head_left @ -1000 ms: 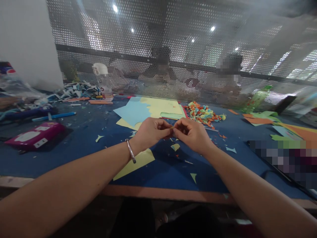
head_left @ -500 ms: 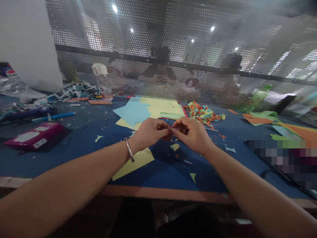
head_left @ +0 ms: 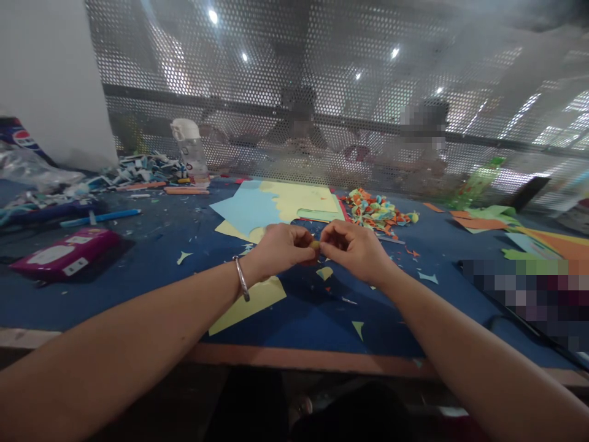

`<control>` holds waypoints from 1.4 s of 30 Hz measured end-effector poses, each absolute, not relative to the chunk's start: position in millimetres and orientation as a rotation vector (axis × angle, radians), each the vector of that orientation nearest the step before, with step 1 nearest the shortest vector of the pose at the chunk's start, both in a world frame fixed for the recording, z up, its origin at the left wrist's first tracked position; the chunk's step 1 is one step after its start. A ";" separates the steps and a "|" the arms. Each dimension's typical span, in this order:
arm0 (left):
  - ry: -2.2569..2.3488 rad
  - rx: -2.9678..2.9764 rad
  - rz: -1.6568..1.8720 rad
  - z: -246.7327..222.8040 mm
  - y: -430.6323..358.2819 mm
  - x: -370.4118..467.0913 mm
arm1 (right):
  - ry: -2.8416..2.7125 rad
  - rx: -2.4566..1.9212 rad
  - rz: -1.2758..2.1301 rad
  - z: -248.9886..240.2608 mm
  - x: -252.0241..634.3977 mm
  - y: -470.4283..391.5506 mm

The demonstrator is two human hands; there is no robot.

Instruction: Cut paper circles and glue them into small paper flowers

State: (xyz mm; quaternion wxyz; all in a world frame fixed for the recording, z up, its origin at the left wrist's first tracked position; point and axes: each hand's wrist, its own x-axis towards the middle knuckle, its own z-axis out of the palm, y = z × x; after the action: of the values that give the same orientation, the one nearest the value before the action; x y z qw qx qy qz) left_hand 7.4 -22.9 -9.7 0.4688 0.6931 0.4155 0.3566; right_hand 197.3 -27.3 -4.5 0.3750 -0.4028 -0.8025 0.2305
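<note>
Between my fingertips, over the middle of the blue table, is a small yellow paper piece (head_left: pixel 315 245). My left hand (head_left: pixel 286 247), with a silver bracelet at its wrist, is closed in a pinch on it. My right hand (head_left: pixel 355 248) is closed too, thumb and forefinger pinched at the piece's right edge. Most of the piece is covered by fingers. A yellow-green paper scrap (head_left: pixel 324 273) lies just below the hands. Under my left wrist rests a yellow paper sheet (head_left: pixel 251 304). Behind the hands are blue paper (head_left: pixel 246 205) and yellow paper (head_left: pixel 304 197).
A heap of small coloured paper pieces (head_left: pixel 380 210) lies behind my right hand. At left are a purple packet (head_left: pixel 67 255), a blue pen (head_left: pixel 101 217) and a clear bottle (head_left: pixel 192 153). Orange sheets (head_left: pixel 478 222) and a blurred-out dark device (head_left: pixel 529 301) lie at right. A perforated metal screen (head_left: pixel 257 116) stands behind.
The yellow paper piece now shows between my fingertips, where it was hidden before. My hands have drawn slightly apart at the tips; the arms are nearly still.
</note>
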 end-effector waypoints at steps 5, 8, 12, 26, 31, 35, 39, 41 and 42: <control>1.017 1.676 0.871 -12.0 -20.9 6.3 | -2.031 -1.089 0.700 0.0 198.2 -25.3; 0.945 1.688 0.838 -9.2 -22.4 5.8 | -1.977 -1.147 0.835 3.1 197.9 -26.4; 0.864 1.672 0.802 -5.0 -24.2 4.9 | -1.871 -1.176 1.017 4.5 198.1 -28.4; 0.821 1.680 0.671 -3.8 -16.4 -2.1 | -1.807 -1.147 1.119 3.4 196.6 -29.4; 1.057 1.994 0.768 -0.9 -6.0 -13.1 | -1.672 -1.176 1.046 2.1 197.0 -26.7; 1.263 2.255 0.750 -4.3 4.8 -22.2 | -1.747 -1.246 0.851 -0.2 201.3 -21.1; 1.246 2.379 0.622 -8.3 8.4 -19.7 | -1.874 -1.277 0.753 -5.3 203.9 -15.2; 1.246 2.413 0.583 -9.4 7.5 -15.5 | -1.896 -1.280 0.733 -6.8 204.5 -13.6; 1.247 2.423 0.573 -9.8 6.8 -13.4 | -1.908 -1.284 0.718 -7.0 204.8 -13.2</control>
State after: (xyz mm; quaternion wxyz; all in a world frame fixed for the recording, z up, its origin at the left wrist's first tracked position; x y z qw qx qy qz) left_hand -13.4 6.8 -9.8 0.1773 0.8563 0.4408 0.2026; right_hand 204.8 -13.2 -7.0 0.3580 -0.4977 -0.7395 0.2781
